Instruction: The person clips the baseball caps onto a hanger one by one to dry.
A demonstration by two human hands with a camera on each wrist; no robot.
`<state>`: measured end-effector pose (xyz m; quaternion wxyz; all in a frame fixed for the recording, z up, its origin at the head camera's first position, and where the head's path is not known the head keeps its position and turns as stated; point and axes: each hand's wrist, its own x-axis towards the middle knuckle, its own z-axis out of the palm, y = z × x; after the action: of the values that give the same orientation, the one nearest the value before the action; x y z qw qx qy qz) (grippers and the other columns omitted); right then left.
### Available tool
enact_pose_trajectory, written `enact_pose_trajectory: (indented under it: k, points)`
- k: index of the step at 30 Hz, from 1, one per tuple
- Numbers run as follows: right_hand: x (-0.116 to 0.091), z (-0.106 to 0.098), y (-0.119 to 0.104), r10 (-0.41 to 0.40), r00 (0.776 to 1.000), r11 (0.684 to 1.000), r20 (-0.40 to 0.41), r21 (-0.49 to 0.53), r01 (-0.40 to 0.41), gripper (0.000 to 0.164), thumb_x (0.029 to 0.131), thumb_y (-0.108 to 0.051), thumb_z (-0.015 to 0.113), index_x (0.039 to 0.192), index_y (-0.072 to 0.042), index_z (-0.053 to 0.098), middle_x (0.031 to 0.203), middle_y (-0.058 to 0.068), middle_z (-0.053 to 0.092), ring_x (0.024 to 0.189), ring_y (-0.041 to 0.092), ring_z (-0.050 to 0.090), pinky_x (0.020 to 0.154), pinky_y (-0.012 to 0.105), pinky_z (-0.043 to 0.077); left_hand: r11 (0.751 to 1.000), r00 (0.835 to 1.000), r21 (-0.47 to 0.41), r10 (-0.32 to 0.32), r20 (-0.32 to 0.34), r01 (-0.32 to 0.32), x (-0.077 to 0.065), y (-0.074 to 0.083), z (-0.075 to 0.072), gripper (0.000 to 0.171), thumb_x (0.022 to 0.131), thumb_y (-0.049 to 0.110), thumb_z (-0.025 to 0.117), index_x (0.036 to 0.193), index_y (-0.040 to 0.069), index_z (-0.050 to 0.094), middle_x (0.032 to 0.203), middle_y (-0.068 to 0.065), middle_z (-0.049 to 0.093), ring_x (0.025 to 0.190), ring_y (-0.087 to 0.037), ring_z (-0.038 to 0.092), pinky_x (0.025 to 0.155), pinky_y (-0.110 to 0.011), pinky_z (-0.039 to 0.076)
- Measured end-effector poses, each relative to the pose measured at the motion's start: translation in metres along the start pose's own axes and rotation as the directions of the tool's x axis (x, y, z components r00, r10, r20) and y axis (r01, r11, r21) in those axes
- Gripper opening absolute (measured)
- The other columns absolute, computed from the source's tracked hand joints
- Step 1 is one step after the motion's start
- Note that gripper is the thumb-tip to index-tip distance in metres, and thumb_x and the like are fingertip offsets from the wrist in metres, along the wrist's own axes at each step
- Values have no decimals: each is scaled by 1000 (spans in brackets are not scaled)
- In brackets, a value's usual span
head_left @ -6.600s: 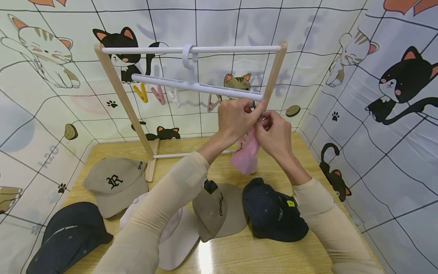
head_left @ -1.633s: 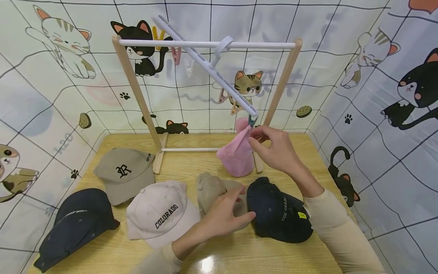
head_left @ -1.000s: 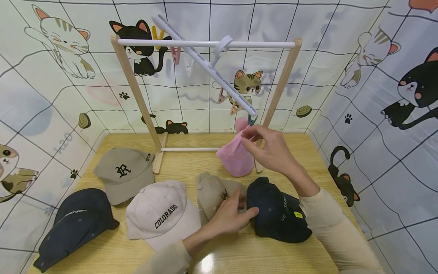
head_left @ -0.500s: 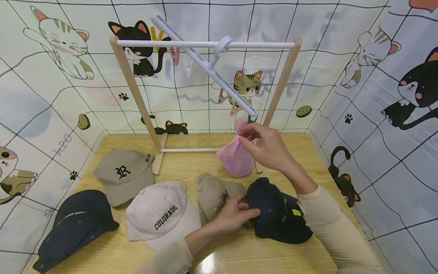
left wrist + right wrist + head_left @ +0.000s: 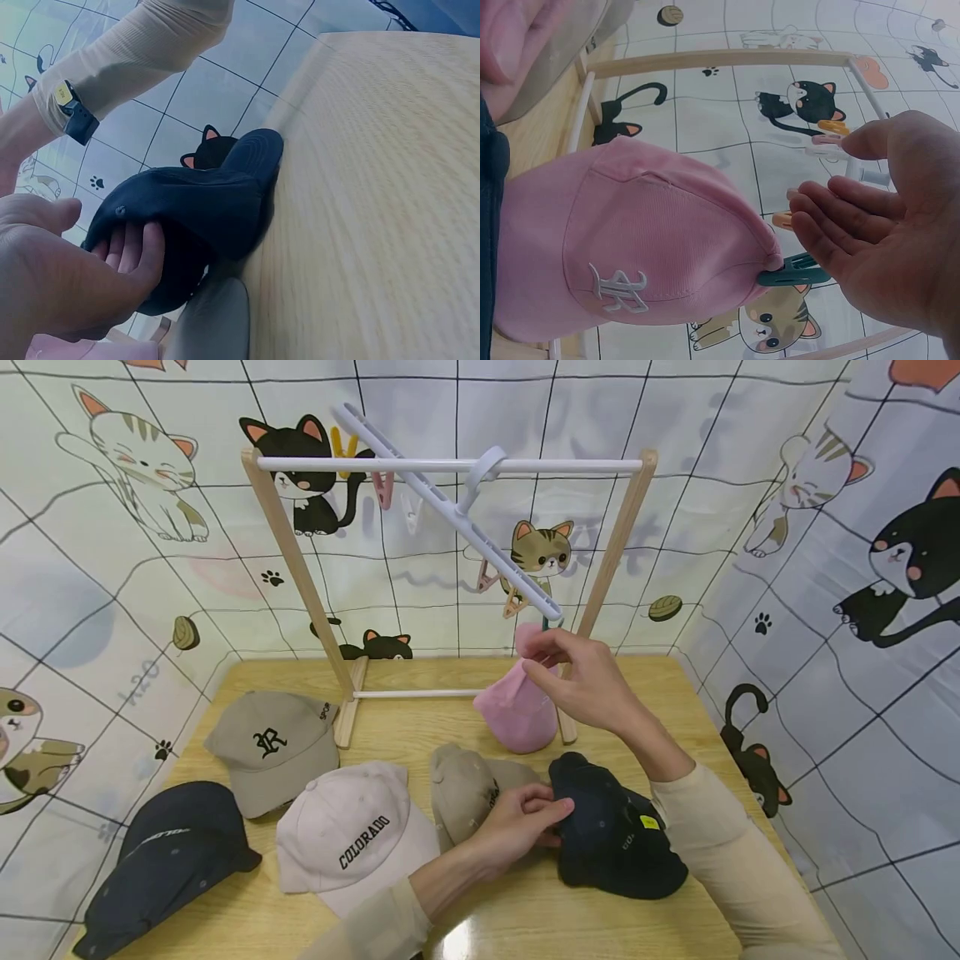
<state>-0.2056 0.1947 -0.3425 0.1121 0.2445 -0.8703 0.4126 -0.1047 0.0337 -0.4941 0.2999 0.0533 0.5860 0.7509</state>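
My left hand [image 5: 517,827] is at the near edge of a navy cap [image 5: 618,839] on the table. In the left wrist view its fingers curl in at the cap's opening, while the thumb lies on the outer side. My right hand [image 5: 585,681] is raised beside a pink cap [image 5: 517,714]. The right wrist view shows that hand with palm exposed and fingers relaxed, apart from the pink cap. A dark green clip [image 5: 799,271] grips the pink cap at its top, under the low end of a white hanger [image 5: 465,518].
The hanger tilts on the white rod [image 5: 337,464] of a wooden rack [image 5: 300,577], with several other clips on it. Across the table [image 5: 408,727] lie a beige cap [image 5: 273,752], another navy cap [image 5: 168,860], a pale COLORADO cap [image 5: 352,831] and a taupe cap [image 5: 461,793].
The hanger was near level; now its right end hangs low with the pink cap clipped on. My left hand left the clip and came down to the navy cap, which has shifted slightly rightward.
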Motion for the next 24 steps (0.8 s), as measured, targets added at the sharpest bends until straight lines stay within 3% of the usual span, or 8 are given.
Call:
enact_pose_trajectory:
  k: [4,10,15,24]
  points:
    - [1,0,1,5,1000,1000,8,-9,-5,26,108,-15,75,129,0,75,120,15,82,109,30,81,99,51,65,1000,999,-28,4,-39,-5,3,0,5,24,106,19,81,121,3,70,96,2,78,87,-10,76,84,-31,68]
    - [4,-2,1,32,999,999,21,-10,-32,27,108,-17,74,131,-1,75,122,15,82,112,30,82,98,50,63,998,998,-58,27,-57,-31,6,1,9,28,102,9,83,127,0,71,101,-2,81,89,-11,78,82,-30,68]
    - [7,-3,2,51,998,999,32,10,-51,29,109,-17,73,133,1,75,123,16,82,113,31,81,100,55,64,999,997,-42,18,-75,-21,8,3,11,27,105,16,82,126,1,73,102,-2,82,89,-11,77,81,-31,68]
    - [15,2,2,46,998,996,46,75,-50,27,107,-12,75,131,2,74,123,17,80,111,30,80,102,51,64,999,991,9,33,-126,-32,12,5,16,24,109,30,77,105,8,70,88,6,78,78,-7,71,72,-25,63]
